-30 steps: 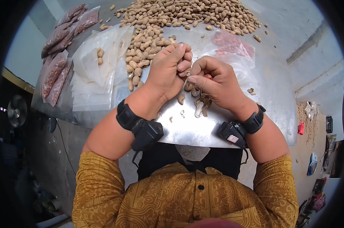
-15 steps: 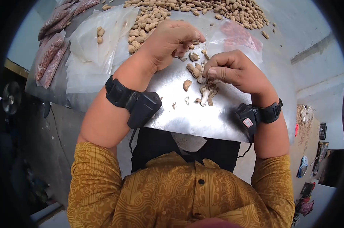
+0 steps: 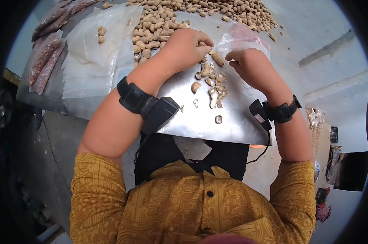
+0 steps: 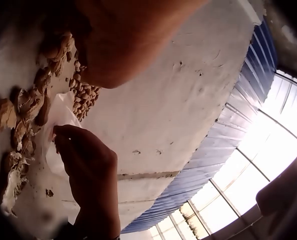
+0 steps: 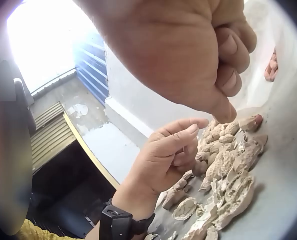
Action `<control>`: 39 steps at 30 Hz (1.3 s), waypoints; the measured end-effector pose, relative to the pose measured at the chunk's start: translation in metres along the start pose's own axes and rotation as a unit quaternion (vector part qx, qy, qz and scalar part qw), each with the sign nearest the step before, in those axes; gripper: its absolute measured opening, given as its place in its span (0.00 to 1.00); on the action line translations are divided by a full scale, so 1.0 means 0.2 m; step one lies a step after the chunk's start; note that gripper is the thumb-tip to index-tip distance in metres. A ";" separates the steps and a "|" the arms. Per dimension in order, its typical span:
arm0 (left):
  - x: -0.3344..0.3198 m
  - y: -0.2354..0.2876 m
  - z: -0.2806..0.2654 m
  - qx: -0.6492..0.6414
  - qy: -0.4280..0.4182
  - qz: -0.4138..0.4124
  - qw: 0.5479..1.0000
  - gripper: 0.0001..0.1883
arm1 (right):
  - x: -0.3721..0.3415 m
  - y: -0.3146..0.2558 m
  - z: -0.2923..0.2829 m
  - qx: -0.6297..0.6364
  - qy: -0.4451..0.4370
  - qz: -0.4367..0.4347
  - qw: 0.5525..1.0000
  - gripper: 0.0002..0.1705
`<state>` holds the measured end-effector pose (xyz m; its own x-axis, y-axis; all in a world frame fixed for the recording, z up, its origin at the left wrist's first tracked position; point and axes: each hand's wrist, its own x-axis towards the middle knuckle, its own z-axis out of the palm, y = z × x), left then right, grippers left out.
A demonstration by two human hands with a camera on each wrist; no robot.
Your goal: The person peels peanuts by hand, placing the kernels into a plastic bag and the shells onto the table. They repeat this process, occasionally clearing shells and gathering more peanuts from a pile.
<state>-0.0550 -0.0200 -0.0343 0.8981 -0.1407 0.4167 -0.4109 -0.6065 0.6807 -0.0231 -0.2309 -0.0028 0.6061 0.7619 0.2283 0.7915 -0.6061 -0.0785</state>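
Observation:
My left hand (image 3: 188, 49) hovers at the near edge of the unshelled peanuts (image 3: 155, 28). In the right wrist view its index finger reaches forward, the thumb lies alongside and the other fingers curl toward the palm. My right hand (image 3: 252, 67) is raised just in front of a clear bag of reddish kernels (image 3: 243, 34), fingers and thumb bent together in the left wrist view. Neither hand shows a thing between its fingertips; I cannot tell what the curled fingers hide. Broken peanut shells (image 3: 213, 95) lie between and below the hands, with one peanut (image 3: 217, 59) near them.
A large heap of peanuts (image 3: 241, 12) covers the far side of the metal table (image 3: 184, 122). Flat plastic bags (image 3: 94, 77) are stacked at left, two peanuts on top. Filled kernel bags (image 3: 46, 61) lie at the left edge. One shell piece (image 3: 219, 119) sits near the front edge.
My hands, close together a second ago, have parted. The right hand has left the shells and moved up toward the kernel bag. A shell piece now lies nearer the front edge.

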 end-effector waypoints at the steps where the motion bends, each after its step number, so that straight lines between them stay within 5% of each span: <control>1: -0.01 0.00 0.02 0.015 -0.008 0.013 1.000 0.12 | 0.00 0.00 0.02 -0.024 -0.005 -0.012 1.000 0.07; 8: -0.01 0.00 0.15 0.130 0.011 0.068 0.989 0.14 | -0.01 -0.07 -0.06 0.069 0.009 0.030 0.997 0.08; 11: -0.02 0.01 0.15 0.145 -0.016 0.041 0.988 0.14 | -0.05 -0.09 -0.04 0.091 -0.082 -0.044 0.992 0.07; 16: -0.02 0.05 0.14 0.179 -0.054 0.004 0.982 0.13 | -0.05 -0.07 0.00 -0.023 -0.047 0.022 0.998 0.07; 21: -0.02 0.03 0.14 0.156 -0.051 0.014 0.986 0.11 | -0.02 -0.04 0.05 -0.037 0.001 0.022 0.999 0.10; 34: -0.04 0.06 0.04 0.117 -0.103 0.042 0.987 0.09 | 0.05 -0.06 0.04 0.014 -0.077 0.037 0.996 0.07; 39: -0.02 0.02 0.05 0.028 -0.030 0.028 0.999 0.09 | -0.02 -0.16 -0.08 0.132 -0.074 0.073 0.986 0.08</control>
<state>-0.0587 -0.0303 -0.0386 0.8827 -0.2203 0.4150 -0.4520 -0.6397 0.6217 -0.0518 -0.2182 0.0141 0.7044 0.7078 0.0529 0.6759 -0.6461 -0.3546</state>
